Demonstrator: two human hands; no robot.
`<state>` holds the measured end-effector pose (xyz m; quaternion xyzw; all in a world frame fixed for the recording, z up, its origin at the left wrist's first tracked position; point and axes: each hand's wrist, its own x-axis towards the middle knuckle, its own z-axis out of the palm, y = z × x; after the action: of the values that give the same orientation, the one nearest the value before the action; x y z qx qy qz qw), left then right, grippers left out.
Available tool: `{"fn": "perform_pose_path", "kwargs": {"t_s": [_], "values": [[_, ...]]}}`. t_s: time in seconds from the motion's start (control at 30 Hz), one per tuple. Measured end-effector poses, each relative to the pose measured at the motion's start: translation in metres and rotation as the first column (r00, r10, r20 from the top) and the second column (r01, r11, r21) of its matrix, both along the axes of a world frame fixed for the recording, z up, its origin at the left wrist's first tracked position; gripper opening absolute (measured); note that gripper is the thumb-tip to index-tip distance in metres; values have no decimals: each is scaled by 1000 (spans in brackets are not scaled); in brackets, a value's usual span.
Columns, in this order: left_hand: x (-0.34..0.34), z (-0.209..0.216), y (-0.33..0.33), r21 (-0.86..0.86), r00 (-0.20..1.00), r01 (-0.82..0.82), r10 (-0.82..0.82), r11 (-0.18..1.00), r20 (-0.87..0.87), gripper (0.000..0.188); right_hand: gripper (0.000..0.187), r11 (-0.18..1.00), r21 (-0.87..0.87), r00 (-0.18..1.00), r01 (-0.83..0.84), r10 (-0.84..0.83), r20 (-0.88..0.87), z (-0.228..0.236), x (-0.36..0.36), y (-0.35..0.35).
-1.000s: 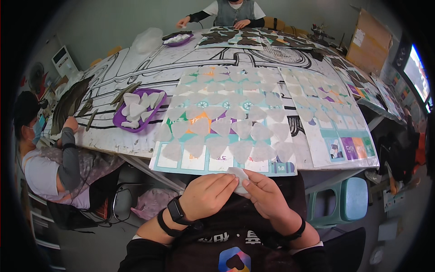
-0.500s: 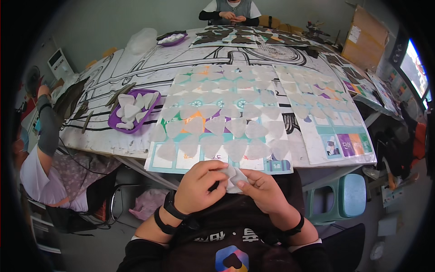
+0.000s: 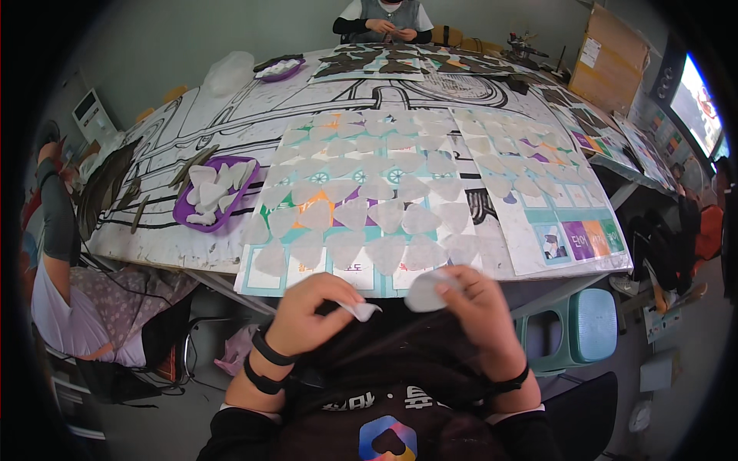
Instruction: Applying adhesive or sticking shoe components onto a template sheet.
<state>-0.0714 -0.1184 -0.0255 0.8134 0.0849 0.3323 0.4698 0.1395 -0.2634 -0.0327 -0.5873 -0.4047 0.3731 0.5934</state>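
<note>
Between the fingertips of my right hand (image 3: 483,311) is a thin, pale, rounded petal-shaped piece (image 3: 423,293), held flat above the table's near edge. My left hand (image 3: 317,313) pinches a smaller folded white piece (image 3: 363,310) between thumb and fingers. The hands are apart, in front of my dark apron. Just beyond them a printed sheet (image 3: 255,286) lies on the table, with rows of similar translucent petal pieces (image 3: 393,253) spread over it. Thicker stacks of white petal pieces (image 3: 206,192) sit in a purple tray (image 3: 183,213) to the left.
A second printed sheet (image 3: 530,263) with more petal pieces lies to the right. Dark pieces (image 3: 369,61) cover sheets at the far side, where a person (image 3: 388,27) works. Another person's arm (image 3: 58,207) is at the left. A teal stool (image 3: 592,326) stands right, below the table.
My hands, together on the white pieces before, have separated. The right one has moved right with the petal piece; the left keeps a small white piece. The view has shifted slightly.
</note>
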Motion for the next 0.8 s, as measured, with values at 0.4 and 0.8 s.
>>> {"fn": "perform_pose_path", "kwargs": {"t_s": [0.4, 0.8], "values": [[59, 21, 4, -432, 960, 130, -222, 892, -170, 40, 23, 962, -106, 899, 253, -194, 393, 39, 124, -19], [120, 7, -3, -134, 913, 146, -186, 980, -364, 49, 15, 995, -67, 997, 67, -65, 33, 18, 75, -43]]}}
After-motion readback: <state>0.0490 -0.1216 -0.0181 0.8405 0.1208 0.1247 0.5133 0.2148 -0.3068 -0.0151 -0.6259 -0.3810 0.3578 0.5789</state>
